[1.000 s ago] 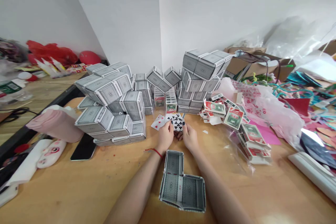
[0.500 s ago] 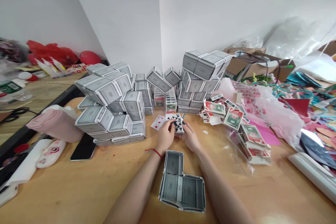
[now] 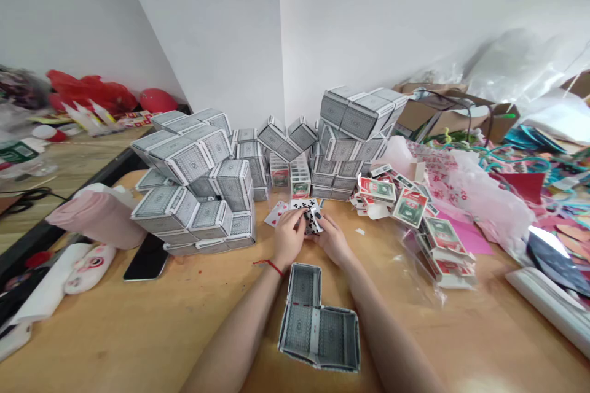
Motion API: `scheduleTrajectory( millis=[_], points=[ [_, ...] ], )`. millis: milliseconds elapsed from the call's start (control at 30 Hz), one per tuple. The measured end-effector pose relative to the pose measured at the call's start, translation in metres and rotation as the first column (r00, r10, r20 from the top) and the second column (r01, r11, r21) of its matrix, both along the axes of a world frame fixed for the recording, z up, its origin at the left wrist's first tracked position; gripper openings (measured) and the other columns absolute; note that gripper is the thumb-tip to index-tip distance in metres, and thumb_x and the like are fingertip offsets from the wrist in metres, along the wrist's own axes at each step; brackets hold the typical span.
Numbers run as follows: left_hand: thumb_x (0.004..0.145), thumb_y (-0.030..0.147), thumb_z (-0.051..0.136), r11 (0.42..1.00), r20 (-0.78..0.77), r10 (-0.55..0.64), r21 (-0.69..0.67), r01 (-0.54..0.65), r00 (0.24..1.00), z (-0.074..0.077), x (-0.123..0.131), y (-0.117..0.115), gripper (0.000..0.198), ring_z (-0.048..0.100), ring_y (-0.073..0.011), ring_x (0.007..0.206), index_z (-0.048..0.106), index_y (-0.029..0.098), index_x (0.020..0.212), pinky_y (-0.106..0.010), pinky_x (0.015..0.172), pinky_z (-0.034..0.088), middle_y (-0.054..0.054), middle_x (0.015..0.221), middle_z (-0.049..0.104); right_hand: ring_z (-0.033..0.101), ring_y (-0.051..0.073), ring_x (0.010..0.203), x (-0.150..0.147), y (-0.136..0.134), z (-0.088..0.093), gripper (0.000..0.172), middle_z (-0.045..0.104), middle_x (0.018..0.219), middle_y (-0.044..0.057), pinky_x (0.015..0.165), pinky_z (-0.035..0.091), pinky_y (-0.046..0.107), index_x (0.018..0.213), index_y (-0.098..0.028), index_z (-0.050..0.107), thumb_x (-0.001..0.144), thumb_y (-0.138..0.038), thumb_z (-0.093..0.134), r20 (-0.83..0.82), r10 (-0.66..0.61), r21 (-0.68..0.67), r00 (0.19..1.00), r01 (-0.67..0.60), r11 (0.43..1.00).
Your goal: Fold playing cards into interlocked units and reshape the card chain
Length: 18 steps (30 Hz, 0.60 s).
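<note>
My left hand (image 3: 290, 234) and my right hand (image 3: 332, 238) meet at the middle of the table, both closed on a playing card (image 3: 314, 221) with black clubs. Another clubs card (image 3: 302, 203) lies just behind it, and a card with red hearts (image 3: 275, 214) is left of my left hand. Between my forearms rests an L-shaped open tray of grey patterned cards (image 3: 300, 325). Block stacks made of the same grey cards stand behind, one at the left (image 3: 184, 153) and one at the right (image 3: 353, 116).
Red and green card boxes (image 3: 410, 207) lie loose at the right, beside a plastic bag (image 3: 479, 190). A black phone (image 3: 146, 256) and a pink roll (image 3: 99, 218) are at the left. Cardboard boxes (image 3: 461, 113) stand at the back right.
The card between my hands has tilted and turned. My left fingers have shifted over its left side, and my right fingers have moved slightly left.
</note>
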<state>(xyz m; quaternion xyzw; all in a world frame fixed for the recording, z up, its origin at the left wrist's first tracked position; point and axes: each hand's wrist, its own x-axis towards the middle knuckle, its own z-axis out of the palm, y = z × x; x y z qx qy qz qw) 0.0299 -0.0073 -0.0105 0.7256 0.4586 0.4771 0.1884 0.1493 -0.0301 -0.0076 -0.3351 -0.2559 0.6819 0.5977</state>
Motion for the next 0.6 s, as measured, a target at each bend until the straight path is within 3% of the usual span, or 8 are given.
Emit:
scheduleTrajectory(
  millis=[167, 367, 467, 600],
  points=[
    [0.079, 0.017, 0.048, 0.992, 0.033, 0.121, 0.031, -0.122, 0.992, -0.005, -0.001, 0.002, 0.020, 0.058, -0.0170, 0.091, 0.059, 0.019, 0.096, -0.033, 0.083, 0.046, -0.005, 0.094, 0.064, 0.061, 0.019, 0.077, 0.000, 0.002, -0.002, 0.020, 0.063, 0.081, 0.001, 0.064, 0.052, 0.035, 0.077, -0.022, 0.053, 0.067, -0.034, 0.065, -0.042, -0.073, -0.010, 0.996, 0.073, 0.997],
    [0.075, 0.023, 0.054, 0.966, 0.096, 0.258, -0.011, -0.258, 0.961, -0.008, -0.003, 0.005, 0.017, 0.058, -0.0174, 0.083, 0.057, 0.017, 0.091, -0.032, 0.075, 0.047, -0.006, 0.089, 0.063, 0.062, 0.017, 0.069, 0.006, 0.006, -0.005, 0.019, 0.062, 0.079, -0.001, 0.058, 0.051, 0.032, 0.078, -0.024, 0.053, 0.067, -0.036, 0.063, -0.034, -0.297, 0.004, 0.954, 0.297, 0.955],
    [0.075, 0.023, 0.054, 0.982, 0.081, 0.186, -0.051, -0.182, 0.979, -0.005, -0.002, 0.004, 0.014, 0.058, -0.0150, 0.077, 0.055, 0.017, 0.087, -0.030, 0.072, 0.047, -0.004, 0.085, 0.062, 0.061, 0.016, 0.067, 0.010, 0.006, -0.003, 0.023, 0.062, 0.081, 0.000, 0.055, 0.050, 0.029, 0.085, -0.024, 0.055, 0.067, -0.037, 0.063, -0.035, -0.269, 0.021, 0.962, 0.270, 0.963],
    [0.073, 0.021, 0.056, 0.999, 0.026, -0.044, -0.022, 0.045, 0.999, 0.003, 0.000, -0.001, 0.011, 0.055, -0.0157, 0.088, 0.053, 0.017, 0.082, -0.031, 0.078, 0.045, -0.005, 0.092, 0.058, 0.060, 0.016, 0.073, 0.010, 0.005, -0.003, 0.024, 0.063, 0.085, 0.000, 0.062, 0.049, 0.028, 0.088, -0.023, 0.059, 0.067, -0.034, 0.064, -0.039, -0.266, 0.047, 0.963, 0.268, 0.962]
  ],
)
